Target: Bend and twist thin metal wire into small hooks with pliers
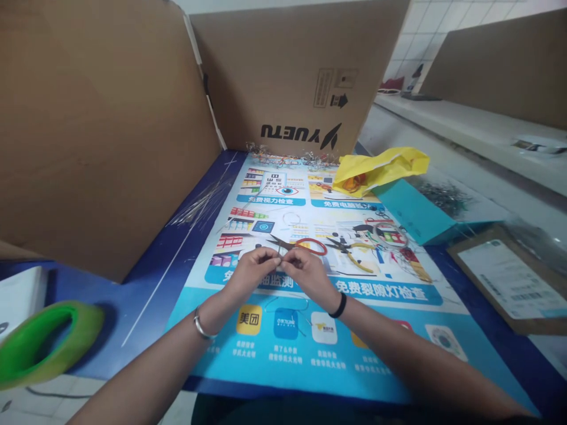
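Past bare forearms (155, 354), pinches a tiny piece (279, 259), too small to make out, between closed fingers (268, 254) of left hand (254, 271) and right hand (309, 275), over the printed sheet (199, 307) on the table (142, 283), near red-handled scissors (296, 246) and yellow-handled pliers (346, 247).

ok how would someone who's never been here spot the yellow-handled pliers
Find the blue-and-white printed poster on the dark blue table, then look past the right hand, to its right. The metal pliers with yellow handles lie there, right of the red-handled metal scissors. Two splayed yellow handles, rather than a red loop, set them apart.
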Motion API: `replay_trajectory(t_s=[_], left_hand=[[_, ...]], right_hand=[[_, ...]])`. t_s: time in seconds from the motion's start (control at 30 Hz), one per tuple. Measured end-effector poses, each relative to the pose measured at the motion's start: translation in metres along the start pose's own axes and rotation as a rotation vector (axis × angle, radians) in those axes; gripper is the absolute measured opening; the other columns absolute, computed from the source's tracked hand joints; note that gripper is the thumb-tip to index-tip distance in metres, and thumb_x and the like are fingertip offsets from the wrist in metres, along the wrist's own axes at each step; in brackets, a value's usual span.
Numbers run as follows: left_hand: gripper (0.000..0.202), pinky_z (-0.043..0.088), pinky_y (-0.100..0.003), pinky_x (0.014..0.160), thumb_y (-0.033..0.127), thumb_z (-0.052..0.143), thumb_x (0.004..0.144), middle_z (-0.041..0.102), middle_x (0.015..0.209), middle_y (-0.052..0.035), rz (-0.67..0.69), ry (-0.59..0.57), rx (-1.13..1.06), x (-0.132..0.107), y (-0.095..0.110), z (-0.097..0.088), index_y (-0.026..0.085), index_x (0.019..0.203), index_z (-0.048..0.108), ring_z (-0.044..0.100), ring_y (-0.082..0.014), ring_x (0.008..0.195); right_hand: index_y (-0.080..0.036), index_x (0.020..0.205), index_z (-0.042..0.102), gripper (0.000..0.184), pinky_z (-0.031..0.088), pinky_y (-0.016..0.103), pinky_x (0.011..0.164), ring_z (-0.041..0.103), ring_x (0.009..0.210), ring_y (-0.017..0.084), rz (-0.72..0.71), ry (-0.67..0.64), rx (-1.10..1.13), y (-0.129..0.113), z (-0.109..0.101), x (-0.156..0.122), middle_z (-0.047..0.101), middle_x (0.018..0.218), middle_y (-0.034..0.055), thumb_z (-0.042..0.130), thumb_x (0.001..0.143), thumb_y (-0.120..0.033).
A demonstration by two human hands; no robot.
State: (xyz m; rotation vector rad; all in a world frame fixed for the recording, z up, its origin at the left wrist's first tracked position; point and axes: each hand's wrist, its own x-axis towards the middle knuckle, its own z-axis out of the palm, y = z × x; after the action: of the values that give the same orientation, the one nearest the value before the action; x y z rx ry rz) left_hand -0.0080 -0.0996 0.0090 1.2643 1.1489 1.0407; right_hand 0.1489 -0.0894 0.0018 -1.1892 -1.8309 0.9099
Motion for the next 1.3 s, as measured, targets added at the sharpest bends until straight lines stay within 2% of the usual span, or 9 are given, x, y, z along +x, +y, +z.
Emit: replay_trajectory(t_s=[0.17,0.5,0.6,0.77,0.9,1.07,1.2,1.23,1.3], left_hand=[[0.015,0.037,-0.021,0.054,0.029,0.061,0.071,0.051,0.060,0.0033,-0.014,-0.034,0.022,-0.003,-0.007,-0.001,0.015,0.068,0.056,0.045,-0.0082,0.056],[0.012,0.038,-0.021,0.057,0.028,0.056,0.075,0.053,0.064,0.0029,0.064,0.016,0.226,-0.004,-0.007,0.004,0.016,0.072,0.056,0.047,-0.0099,0.060],[0.015,0.037,-0.022,0.057,0.031,0.053,0.078,0.052,0.063,0.0035,0.076,0.005,0.273,-0.003,-0.007,0.002,0.017,0.070,0.052,0.046,-0.0100,0.060],[0.019,0.043,-0.025,0.068,0.035,0.051,0.080,0.060,0.074,0.0004,0.070,0.026,0.097,0.006,-0.008,-0.009,0.018,0.073,0.046,0.055,-0.0131,0.073],[0.021,0.045,-0.027,0.069,0.036,0.053,0.078,0.062,0.074,0.0001,0.012,0.062,-0.057,0.012,-0.008,-0.014,0.019,0.074,0.043,0.058,-0.0137,0.071],[0.020,0.046,-0.025,0.065,0.037,0.055,0.076,0.059,0.067,0.0025,-0.009,0.099,-0.060,0.014,-0.004,-0.016,0.019,0.075,0.045,0.057,-0.0123,0.064],[0.023,0.046,-0.026,0.068,0.037,0.057,0.075,0.061,0.069,0.0013,-0.048,0.113,-0.053,0.014,-0.003,-0.017,0.018,0.087,0.052,0.058,-0.0134,0.067],[0.025,0.047,-0.027,0.069,0.038,0.058,0.074,0.062,0.070,0.0005,-0.060,0.115,-0.057,0.015,-0.004,-0.017,0.018,0.089,0.053,0.059,-0.0139,0.068],[0.027,0.047,-0.028,0.071,0.039,0.059,0.073,0.064,0.074,-0.0011,-0.084,0.118,-0.075,0.015,-0.005,-0.017,0.018,0.089,0.054,0.061,-0.0146,0.070]], right_hand=[[-0.018,0.064,0.053,0.010,0.037,0.024,0.066,0.049,0.073,0.013,-0.118,0.028,-0.212,0.000,0.005,-0.006,0.052,0.069,-0.0003,0.053,0.073,-0.014],[-0.017,0.062,0.053,0.011,0.037,0.024,0.064,0.047,0.070,0.013,-0.190,0.030,-0.245,0.008,0.006,-0.006,0.048,0.066,-0.0009,0.055,0.072,-0.012],[-0.017,0.070,0.059,0.014,0.039,0.025,0.068,0.049,0.076,0.014,-0.224,0.005,-0.245,0.010,0.003,-0.007,0.054,0.072,0.0011,0.050,0.073,-0.006],[-0.017,0.082,0.064,0.029,0.042,0.028,0.077,0.052,0.081,0.015,-0.353,-0.087,-0.333,0.012,-0.004,-0.009,0.062,0.082,0.0047,0.042,0.075,0.000],[-0.016,0.084,0.064,0.026,0.042,0.027,0.081,0.053,0.086,0.014,-0.478,-0.087,-0.321,0.011,0.002,-0.013,0.064,0.087,0.0052,0.041,0.079,-0.004],[-0.016,0.091,0.062,0.022,0.042,0.026,0.080,0.055,0.088,0.013,-0.544,-0.208,-0.383,0.003,0.009,-0.018,0.066,0.092,0.0046,0.043,0.082,-0.011],[-0.019,0.088,0.063,0.021,0.039,0.029,0.081,0.056,0.088,0.015,-0.473,-0.240,-0.639,-0.003,-0.023,-0.002,0.065,0.091,0.0044,0.042,0.087,-0.022],[-0.017,0.082,0.063,0.023,0.040,0.028,0.079,0.057,0.085,0.015,-0.411,-0.248,-0.759,-0.002,-0.037,0.006,0.066,0.086,0.0062,0.041,0.087,-0.019],[-0.014,0.083,0.063,0.024,0.041,0.029,0.073,0.058,0.082,0.018,-0.136,-0.203,-1.052,0.005,-0.065,0.027,0.065,0.083,0.0107,0.040,0.086,-0.017]])
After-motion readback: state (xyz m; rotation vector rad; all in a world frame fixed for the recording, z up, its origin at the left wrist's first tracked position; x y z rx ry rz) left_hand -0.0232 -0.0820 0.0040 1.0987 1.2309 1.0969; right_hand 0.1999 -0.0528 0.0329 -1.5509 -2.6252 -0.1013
